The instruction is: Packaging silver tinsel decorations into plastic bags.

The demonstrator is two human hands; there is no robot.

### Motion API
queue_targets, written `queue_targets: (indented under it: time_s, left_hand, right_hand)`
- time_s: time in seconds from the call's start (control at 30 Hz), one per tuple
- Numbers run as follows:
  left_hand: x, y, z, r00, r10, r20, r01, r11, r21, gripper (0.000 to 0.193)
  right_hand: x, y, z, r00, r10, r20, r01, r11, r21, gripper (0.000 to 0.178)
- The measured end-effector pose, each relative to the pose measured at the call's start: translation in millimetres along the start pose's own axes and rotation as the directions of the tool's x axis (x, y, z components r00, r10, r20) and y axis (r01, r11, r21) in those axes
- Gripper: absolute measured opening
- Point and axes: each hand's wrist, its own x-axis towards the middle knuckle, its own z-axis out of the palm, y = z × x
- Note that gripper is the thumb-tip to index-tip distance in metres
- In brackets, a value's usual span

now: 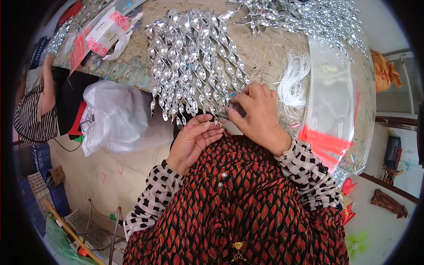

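Many shiny silver twisted strips (190,57) lie side by side on the worktable, their lower ends hanging at its near edge. My left hand (193,142) is just below that edge, palm partly turned up, its thumb and fingertips closed around the end of one silver twisted strip (217,123). Close on the right, my right hand (259,115) has its fingers curled and its thumb and forefinger brought together beside the strips' ends. Whatever is between those fingertips is too small to make out. A bundle of white thread (293,81) lies right of this hand.
Clear plastic bags with orange-red ends (331,101) lie at the table's right. More silver strips (304,20) are heaped at the far right. A white-and-red package (107,33) sits far left. A large plastic bag (112,115) bulges below the edge. At left, another person's arm (47,84) reaches the table.
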Motion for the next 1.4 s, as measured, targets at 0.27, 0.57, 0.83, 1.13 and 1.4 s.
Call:
queue_targets:
  time_s: [0.27, 0.57, 0.83, 1.13, 1.4]
  left_hand:
    - [0, 1, -3, 1.000, 0.001, 0.017, -0.002, 1.000, 0.003, 0.020]
    - [1, 0, -5, 0.999, 0.004, 0.033, -0.004, 1.000, 0.001, 0.020]
    - [0, 0, -3, 1.000, 0.006, 0.015, -0.005, 1.000, -0.016, 0.019]
    - [2, 0, -5, 1.000, -0.004, 0.023, 0.004, 1.000, -0.003, 0.020]
    - [0, 1, -3, 1.000, 0.002, 0.007, -0.002, 1.000, -0.020, 0.019]
  right_hand:
    - [0, 1, 3, 0.998, 0.015, -0.059, -0.013, 1.000, 0.026, 0.013]
    - [-3, 7, 0, 0.996, 0.056, -0.064, -0.056, 0.998, -0.001, 0.014]
    - [0, -1, 3, 0.997, 0.017, -0.070, -0.015, 0.999, 0.030, 0.022]
    - [0, 8, 4, 0.994, 0.078, -0.082, -0.081, 0.996, -0.035, 0.024]
    - [2, -6, 9, 0.998, 0.021, -0.057, -0.020, 1.000, 0.023, 0.026]
